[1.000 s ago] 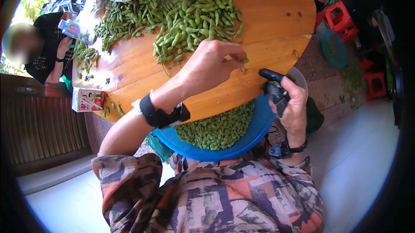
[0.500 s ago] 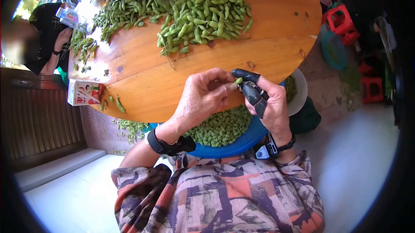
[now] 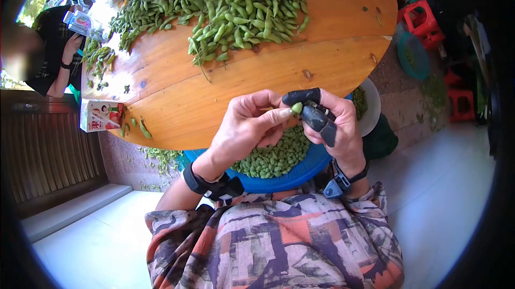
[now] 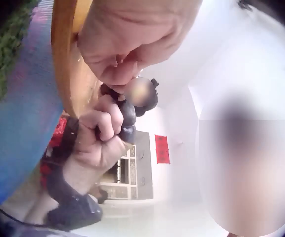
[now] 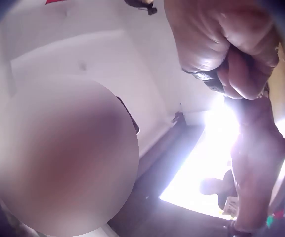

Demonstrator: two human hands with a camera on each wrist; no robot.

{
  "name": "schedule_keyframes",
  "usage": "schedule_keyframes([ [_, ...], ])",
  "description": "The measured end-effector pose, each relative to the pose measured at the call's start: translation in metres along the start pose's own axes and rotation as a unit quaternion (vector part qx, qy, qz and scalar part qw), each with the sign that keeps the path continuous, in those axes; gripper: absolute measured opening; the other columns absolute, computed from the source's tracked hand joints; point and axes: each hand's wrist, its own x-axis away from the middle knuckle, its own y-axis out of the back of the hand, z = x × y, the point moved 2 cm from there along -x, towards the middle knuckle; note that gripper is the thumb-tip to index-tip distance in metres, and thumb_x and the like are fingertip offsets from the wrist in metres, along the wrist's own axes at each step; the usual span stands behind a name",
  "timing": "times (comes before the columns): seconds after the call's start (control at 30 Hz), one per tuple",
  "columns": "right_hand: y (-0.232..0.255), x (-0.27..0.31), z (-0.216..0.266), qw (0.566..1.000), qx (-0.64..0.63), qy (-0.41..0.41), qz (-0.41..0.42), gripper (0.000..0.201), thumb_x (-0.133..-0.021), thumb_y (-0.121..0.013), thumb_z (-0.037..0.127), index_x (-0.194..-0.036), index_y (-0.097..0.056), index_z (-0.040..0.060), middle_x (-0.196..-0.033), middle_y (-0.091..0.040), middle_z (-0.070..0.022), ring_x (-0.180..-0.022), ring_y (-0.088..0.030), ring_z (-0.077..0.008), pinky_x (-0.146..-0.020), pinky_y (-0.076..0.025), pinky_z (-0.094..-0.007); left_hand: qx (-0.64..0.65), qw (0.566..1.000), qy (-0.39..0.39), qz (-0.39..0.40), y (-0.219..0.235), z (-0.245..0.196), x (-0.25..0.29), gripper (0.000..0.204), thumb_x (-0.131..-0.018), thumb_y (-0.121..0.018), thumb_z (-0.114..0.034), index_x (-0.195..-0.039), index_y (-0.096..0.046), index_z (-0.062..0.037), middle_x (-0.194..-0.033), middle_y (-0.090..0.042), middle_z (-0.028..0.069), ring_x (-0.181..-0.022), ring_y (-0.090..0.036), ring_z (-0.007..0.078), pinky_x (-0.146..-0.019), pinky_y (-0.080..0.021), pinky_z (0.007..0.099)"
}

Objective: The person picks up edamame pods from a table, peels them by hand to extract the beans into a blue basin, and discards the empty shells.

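In the head view my left hand [image 3: 244, 128] pinches a green soybean pod [image 3: 296, 107] between thumb and forefinger. My right hand [image 3: 343, 125] meets it there, the pod's end between its black-covered thumb [image 3: 317, 117] and forefinger [image 3: 301, 96]. Both hands are over the near table edge, above a blue basin [image 3: 320, 161] of shelled green beans [image 3: 273, 157]. A large heap of soybean pods [image 3: 241, 12] lies farther back on the wooden table [image 3: 166, 82]. The left wrist view has both hands close together; in the right wrist view the curled right hand [image 5: 226, 44] hides the pod.
A juice carton [image 3: 101, 115] stands at the table's left edge, near a few loose pods [image 3: 144, 129]. Another person [image 3: 51, 47] sits at the far left by a plastic bottle [image 3: 80, 22]. Right of the basin is a white bowl [image 3: 374, 109]; red stools [image 3: 424, 20] stand beyond.
My left hand has come back from beside the heap toward me, bringing a pod to the right hand. The right hand has moved left, and its covered fingers have closed on the pod.
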Motion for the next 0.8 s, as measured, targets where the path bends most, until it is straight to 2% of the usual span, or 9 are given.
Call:
schedule_keyframes([
  [0.07, -0.004, 0.001, -0.001, 0.997, 0.056, 0.015, -0.044, 0.028, -0.093, -0.055, 0.011, -0.117, -0.065, -0.0002, -0.068, -0.052, 0.0063, -0.055, -0.044, -0.0007, -0.051, -0.034, -0.0168, -0.209, 0.967, -0.103, -0.109, -0.006, 0.005, 0.0, 0.011, -0.091, -0.07, -0.012, -0.094, -0.064, -0.0041, -0.073, -0.062, -0.0021, -0.057, -0.05, 0.0028, -0.048, -0.036, 0.0192],
  [0.2, -0.009, 0.003, -0.001, 0.985, 0.148, 0.031, -0.082, 0.023, -0.09, -0.058, 0.007, -0.111, -0.067, 0.0012, -0.074, -0.058, 0.0021, -0.061, -0.05, -0.0041, -0.056, -0.039, -0.0197, -0.229, 0.957, -0.125, -0.126, -0.008, 0.001, 0.001, 0.015, -0.089, -0.072, -0.011, -0.093, -0.061, -0.0017, -0.071, -0.062, -0.0021, -0.06, -0.052, 0.0024, -0.051, -0.042, 0.0193],
  [0.27, -0.011, 0.003, -0.002, 0.948, 0.265, 0.132, -0.119, 0.024, -0.086, -0.059, 0.003, -0.109, -0.066, -0.0012, -0.078, -0.06, -0.0069, -0.064, -0.056, -0.0144, -0.06, -0.044, -0.0256, -0.296, 0.935, -0.148, -0.123, -0.001, 0.007, -0.002, 0.011, -0.091, -0.069, -0.008, -0.094, -0.062, -0.0004, -0.071, -0.062, 0.0002, -0.06, -0.055, 0.0033, -0.052, -0.044, 0.0206],
  [0.33, -0.016, 0.003, 0.0, 0.932, 0.298, 0.15, -0.138, 0.024, -0.083, -0.059, 0.0, -0.107, -0.065, -0.0028, -0.08, -0.06, -0.0143, -0.068, -0.06, -0.0244, -0.064, -0.047, -0.0307, -0.428, 0.852, -0.264, -0.148, -0.001, 0.007, -0.003, 0.006, -0.092, -0.067, -0.005, -0.093, -0.063, 0.0001, -0.068, -0.061, 0.0015, -0.058, -0.055, 0.0046, -0.051, -0.045, 0.0222],
  [0.47, -0.013, 0.002, -0.003, 0.922, 0.32, 0.163, -0.143, 0.02, -0.084, -0.059, 0.0, -0.103, -0.066, -0.0022, -0.079, -0.059, -0.0138, -0.067, -0.06, -0.0254, -0.062, -0.047, -0.0309, -0.334, 0.924, -0.13, -0.138, 0.002, -0.004, 0.0, 0.013, -0.097, -0.059, -0.01, -0.09, -0.063, 0.0001, -0.059, -0.058, 0.0008, -0.056, -0.056, 0.0051, -0.05, -0.044, 0.0229],
  [0.6, -0.011, -0.001, -0.004, 0.957, 0.255, 0.087, -0.106, 0.021, -0.083, -0.059, -0.002, -0.102, -0.066, -0.0017, -0.077, -0.058, -0.014, -0.067, -0.059, -0.0264, -0.062, -0.047, -0.0316, -0.338, 0.937, -0.018, -0.083, 0.003, -0.019, 0.004, 0.023, -0.102, -0.053, -0.017, -0.09, -0.061, 0.0005, -0.061, -0.059, 0.0004, -0.052, -0.051, 0.0054, -0.049, -0.042, 0.0232],
  [0.67, -0.011, -0.003, -0.005, 0.958, 0.254, 0.09, -0.098, 0.021, -0.082, -0.059, -0.002, -0.101, -0.066, -0.0015, -0.077, -0.057, -0.0142, -0.067, -0.06, -0.0276, -0.062, -0.047, -0.0321, -0.308, 0.948, -0.033, -0.076, 0.002, -0.015, 0.003, 0.023, -0.103, -0.051, -0.018, -0.094, -0.06, 0.001, -0.066, -0.06, 0.001, -0.055, -0.051, 0.0059, -0.051, -0.043, 0.0232],
  [0.73, -0.013, -0.006, -0.006, 0.879, 0.394, 0.233, -0.131, 0.022, -0.078, -0.06, -0.004, -0.099, -0.065, -0.0011, -0.078, -0.056, -0.0144, -0.07, -0.06, -0.0315, -0.063, -0.048, -0.0349, -0.278, 0.957, -0.048, -0.068, 0.001, -0.01, 0.002, 0.024, -0.103, -0.05, -0.02, -0.098, -0.059, 0.0015, -0.071, -0.061, 0.0016, -0.057, -0.052, 0.0065, -0.053, -0.044, 0.0231],
  [0.8, -0.016, -0.004, -0.007, 0.869, 0.413, 0.235, -0.139, 0.023, -0.08, -0.06, -0.003, -0.103, -0.064, -0.0022, -0.08, -0.057, -0.0133, -0.071, -0.06, -0.0283, -0.064, -0.048, -0.0334, -0.177, 0.982, -0.062, -0.036, -0.001, -0.005, 0.0, 0.026, -0.104, -0.048, -0.02, -0.11, -0.055, 0.0035, -0.082, -0.061, 0.0035, -0.065, -0.054, 0.008, -0.06, -0.046, 0.0222],
])
